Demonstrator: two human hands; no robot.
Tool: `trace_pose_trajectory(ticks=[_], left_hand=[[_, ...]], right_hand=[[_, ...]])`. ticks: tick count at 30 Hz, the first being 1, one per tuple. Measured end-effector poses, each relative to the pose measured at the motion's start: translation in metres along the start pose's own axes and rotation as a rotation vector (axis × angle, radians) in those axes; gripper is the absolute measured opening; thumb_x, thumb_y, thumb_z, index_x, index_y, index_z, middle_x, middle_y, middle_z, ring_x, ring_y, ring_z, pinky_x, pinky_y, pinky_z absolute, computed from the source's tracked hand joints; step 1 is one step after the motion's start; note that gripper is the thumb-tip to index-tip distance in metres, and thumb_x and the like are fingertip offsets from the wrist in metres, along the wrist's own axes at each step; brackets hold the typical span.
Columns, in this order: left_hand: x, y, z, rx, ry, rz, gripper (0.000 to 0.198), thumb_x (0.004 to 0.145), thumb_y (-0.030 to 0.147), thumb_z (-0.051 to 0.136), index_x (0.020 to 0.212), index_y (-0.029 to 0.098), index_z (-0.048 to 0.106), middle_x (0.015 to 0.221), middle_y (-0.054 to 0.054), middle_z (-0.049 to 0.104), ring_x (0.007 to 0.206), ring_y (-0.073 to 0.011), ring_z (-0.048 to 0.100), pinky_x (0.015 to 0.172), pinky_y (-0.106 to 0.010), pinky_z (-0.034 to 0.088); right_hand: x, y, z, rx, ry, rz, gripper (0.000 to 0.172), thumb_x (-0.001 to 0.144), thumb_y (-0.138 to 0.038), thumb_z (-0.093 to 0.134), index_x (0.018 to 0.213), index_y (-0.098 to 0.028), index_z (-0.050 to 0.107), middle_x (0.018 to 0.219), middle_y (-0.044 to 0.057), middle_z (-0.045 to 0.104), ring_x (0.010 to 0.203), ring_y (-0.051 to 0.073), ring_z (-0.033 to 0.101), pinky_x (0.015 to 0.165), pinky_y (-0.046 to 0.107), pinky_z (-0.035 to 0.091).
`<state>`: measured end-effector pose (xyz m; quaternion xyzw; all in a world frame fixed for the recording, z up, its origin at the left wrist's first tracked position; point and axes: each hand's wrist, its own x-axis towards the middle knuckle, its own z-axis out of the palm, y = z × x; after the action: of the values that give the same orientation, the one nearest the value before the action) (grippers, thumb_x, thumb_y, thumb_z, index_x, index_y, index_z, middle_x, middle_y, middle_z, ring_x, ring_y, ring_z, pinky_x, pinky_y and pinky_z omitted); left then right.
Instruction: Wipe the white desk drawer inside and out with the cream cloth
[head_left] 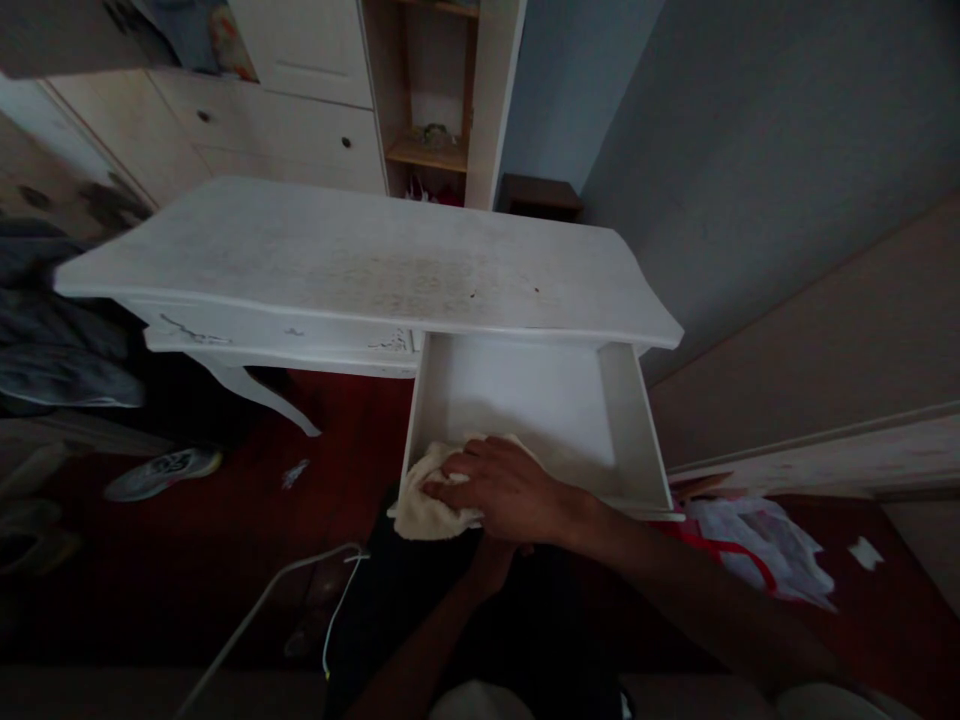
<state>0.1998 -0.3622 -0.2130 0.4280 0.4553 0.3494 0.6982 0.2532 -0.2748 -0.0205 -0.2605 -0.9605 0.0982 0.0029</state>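
A white desk (pixel 360 260) stands before me with its right drawer (pixel 628 420) pulled out. My right hand (pixel 510 490) lies palm down on a cream cloth (pixel 420 505) at the drawer's near left corner, fingers together and pressed onto it. My left hand (pixel 491 560) is mostly hidden under the right hand and the drawer's front; only its wrist and forearm show, so its fingers cannot be made out. The inside of the drawer is bare white apart from the cloth.
A white sneaker (pixel 161 472) lies on the red floor at the left, beside dark clothes (pixel 52 330). White and red bags (pixel 757 545) sit at the right by a beige panel. A cupboard and shelf (pixel 427 150) stand behind the desk. A white cable (pixel 337 600) trails below.
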Motion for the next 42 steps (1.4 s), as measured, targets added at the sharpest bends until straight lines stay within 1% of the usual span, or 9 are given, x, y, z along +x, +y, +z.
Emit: trace_pose_trajectory(ticks=[6,12,16,21,24,27,33,37,42], left_hand=[[0.004,-0.009,-0.004,0.078,-0.016,0.006,0.055,0.073,0.071,0.052,0.052,0.02,0.057,0.059,-0.005,0.063,0.064,-0.0184,0.056,0.072,-0.035,0.046],[0.005,0.004,-0.001,-0.071,-0.015,0.04,0.065,0.07,0.078,0.055,0.062,0.015,0.066,0.06,-0.007,0.064,0.058,-0.016,0.053,0.061,-0.031,0.042],[0.002,0.015,0.0,-0.112,-0.035,0.057,0.062,0.074,0.075,0.057,0.073,0.014,0.071,0.07,-0.008,0.07,0.061,-0.0168,0.056,0.061,-0.031,0.045],[-0.002,0.015,-0.001,-0.145,-0.015,-0.008,0.06,0.074,0.072,0.06,0.078,0.013,0.073,0.077,-0.01,0.073,0.063,-0.0179,0.06,0.063,-0.032,0.049],[0.001,0.01,-0.001,-0.175,-0.017,-0.096,0.063,0.07,0.074,0.063,0.079,0.013,0.072,0.08,-0.012,0.073,0.061,-0.0182,0.062,0.058,-0.032,0.05],[0.006,0.007,0.0,-0.225,-0.036,-0.247,0.065,0.062,0.074,0.07,0.081,0.011,0.071,0.077,-0.012,0.073,0.055,-0.0179,0.062,0.05,-0.03,0.049],[0.002,0.019,-0.004,-0.247,-0.027,-0.422,0.056,0.062,0.064,0.075,0.08,0.012,0.067,0.067,-0.008,0.068,0.051,-0.0162,0.061,0.045,-0.026,0.046],[-0.008,0.027,-0.003,-0.186,0.089,-0.41,0.062,0.05,0.071,0.076,0.07,0.013,0.065,0.07,-0.008,0.069,0.051,-0.0146,0.06,0.044,-0.026,0.045],[-0.013,0.039,0.002,-0.143,0.139,-0.415,0.069,0.044,0.076,0.074,0.074,0.015,0.065,0.071,-0.007,0.069,0.051,-0.0147,0.059,0.047,-0.028,0.046]], right_hand=[[-0.067,0.012,-0.004,0.046,-0.045,0.222,0.052,0.088,-0.028,0.065,0.139,-0.03,0.054,0.122,0.007,0.066,0.111,0.026,0.053,0.094,0.04,0.04],[-0.136,0.023,-0.002,0.008,-0.011,0.437,0.06,0.084,-0.014,0.06,0.14,-0.033,0.052,0.128,0.007,0.066,0.113,0.027,0.053,0.094,0.043,0.038],[-0.178,0.046,0.001,0.018,0.028,0.463,0.066,0.078,-0.009,0.059,0.138,-0.036,0.055,0.129,0.006,0.067,0.118,0.027,0.054,0.096,0.045,0.039],[-0.206,0.085,0.014,-0.017,0.152,0.337,0.056,0.078,-0.017,0.055,0.131,-0.032,0.063,0.12,0.007,0.071,0.116,0.026,0.057,0.097,0.045,0.042],[-0.204,0.113,0.02,-0.069,0.209,0.262,0.048,0.082,-0.027,0.053,0.129,-0.026,0.065,0.118,0.009,0.071,0.112,0.027,0.059,0.095,0.044,0.044],[-0.194,0.145,0.017,-0.122,0.223,0.24,0.045,0.085,-0.035,0.053,0.127,-0.023,0.066,0.118,0.011,0.071,0.113,0.028,0.059,0.096,0.045,0.044],[-0.157,0.198,-0.014,-0.162,0.133,0.349,0.049,0.084,-0.034,0.058,0.13,-0.02,0.063,0.128,0.014,0.066,0.12,0.03,0.056,0.102,0.047,0.04],[-0.128,0.211,-0.03,-0.176,0.06,0.427,0.053,0.081,-0.027,0.063,0.133,-0.02,0.06,0.135,0.015,0.062,0.123,0.031,0.054,0.106,0.048,0.036],[-0.089,0.2,-0.02,-0.2,-0.011,0.454,0.053,0.083,-0.022,0.065,0.134,-0.017,0.057,0.13,0.016,0.062,0.116,0.03,0.057,0.099,0.043,0.041]])
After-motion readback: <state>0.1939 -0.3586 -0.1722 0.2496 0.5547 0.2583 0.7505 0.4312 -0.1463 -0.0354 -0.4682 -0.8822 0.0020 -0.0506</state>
